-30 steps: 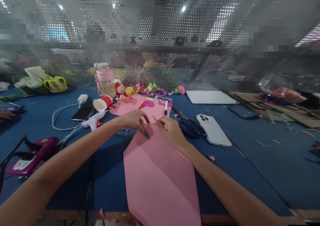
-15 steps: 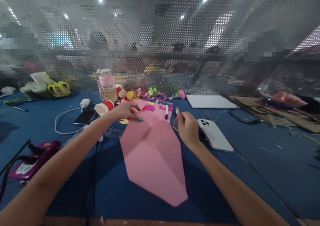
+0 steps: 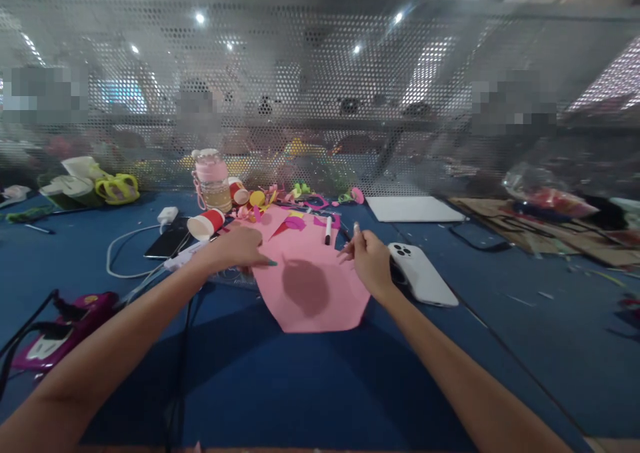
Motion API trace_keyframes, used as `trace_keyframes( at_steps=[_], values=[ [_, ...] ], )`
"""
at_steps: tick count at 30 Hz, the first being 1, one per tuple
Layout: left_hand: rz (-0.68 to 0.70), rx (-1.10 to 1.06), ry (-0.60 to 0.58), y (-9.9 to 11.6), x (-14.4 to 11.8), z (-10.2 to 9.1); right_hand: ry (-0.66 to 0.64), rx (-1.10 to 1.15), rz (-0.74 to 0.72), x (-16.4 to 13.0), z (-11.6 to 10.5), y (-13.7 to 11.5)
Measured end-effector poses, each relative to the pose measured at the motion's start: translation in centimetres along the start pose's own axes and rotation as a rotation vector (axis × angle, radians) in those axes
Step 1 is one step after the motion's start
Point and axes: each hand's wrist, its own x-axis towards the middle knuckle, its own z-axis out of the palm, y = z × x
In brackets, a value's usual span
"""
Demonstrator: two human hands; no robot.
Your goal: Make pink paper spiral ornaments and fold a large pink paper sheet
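A large pink sheet of paper (image 3: 325, 306) with cut, angled edges lies in front of me, its near part bent up off the table. My left hand (image 3: 237, 247) is closed at its left edge, thumb with a green nail on top and the other fingers mostly hidden. By the right edge is my right hand (image 3: 369, 259), its fingers curled and thumb pointing up; what is between them, if anything, is too blurred to make out. A black and white marker (image 3: 329, 231) rests on the pink paper near the far end, beside magenta paper scraps (image 3: 295, 223).
Right of my right hand lies a white phone (image 3: 425, 276). Behind it is a flat white sheet (image 3: 415, 209). To the left are a red paper cup (image 3: 206, 224), a pink-topped bottle (image 3: 212, 183), a black phone (image 3: 167, 241) with cable, and a purple power strip (image 3: 75, 326).
The near edge of the pink paper has come up and away from me. My left hand has shifted slightly toward me and left along its edge; the right hand has moved slightly.
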Motion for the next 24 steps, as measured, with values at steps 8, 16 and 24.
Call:
trace_keyframes(
  at_steps=[8,16,24],
  values=[
    [0.112,0.090,0.161,0.4,0.9,1.9,-0.153,0.069,0.129,-0.2,0.8,0.4],
    [0.131,0.004,0.133,0.5,3.3,6.2,-0.088,0.254,0.234,0.5,0.4,0.1],
    [0.152,-0.177,0.023,-0.5,3.5,6.0,0.143,0.314,0.197,2.2,-1.3,0.4]
  ],
)
